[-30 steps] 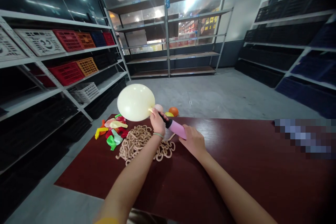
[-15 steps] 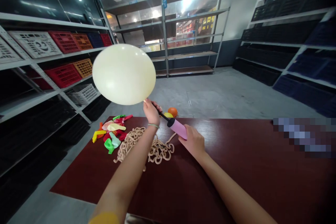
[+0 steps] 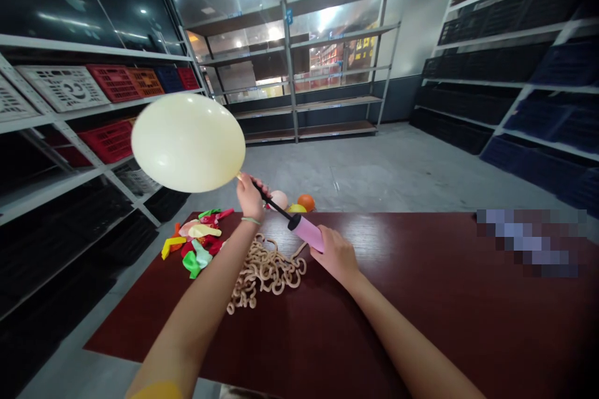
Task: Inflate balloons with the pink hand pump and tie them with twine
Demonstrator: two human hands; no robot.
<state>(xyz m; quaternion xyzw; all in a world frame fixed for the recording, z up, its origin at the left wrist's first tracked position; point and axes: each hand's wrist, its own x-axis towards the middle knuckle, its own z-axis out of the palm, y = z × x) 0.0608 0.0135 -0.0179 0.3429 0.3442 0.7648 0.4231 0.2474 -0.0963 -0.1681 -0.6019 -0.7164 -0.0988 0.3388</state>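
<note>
A big pale-yellow inflated balloon [image 3: 188, 143] floats out ahead, its neck pinched in my left hand [image 3: 251, 197]. That hand is also closed around the black end of a balloon pump; what lies inside the fingers is hidden. A black rod [image 3: 277, 207] runs from there into the pump's pink barrel [image 3: 309, 234]. My right hand [image 3: 337, 257] is wrapped round the barrel's near end. Beneath my left forearm, a heap of beige rope-like coils [image 3: 271, 265] lies on the table, partly covered by the arm.
Limp coloured balloons [image 3: 201, 240] lie left on the dark red table [image 3: 421, 312]. Small round things, including an orange one [image 3: 306, 202], show at its far edge. A blurred-out item [image 3: 528, 243] sits at right. Shelves with crates [image 3: 60, 87] stand left; more racks [image 3: 337, 103] stand behind.
My left hand and the balloon have moved left, away from the pump's barrel. More of the black rod shows now. My right hand keeps its hold, and the view has shifted slightly.
</note>
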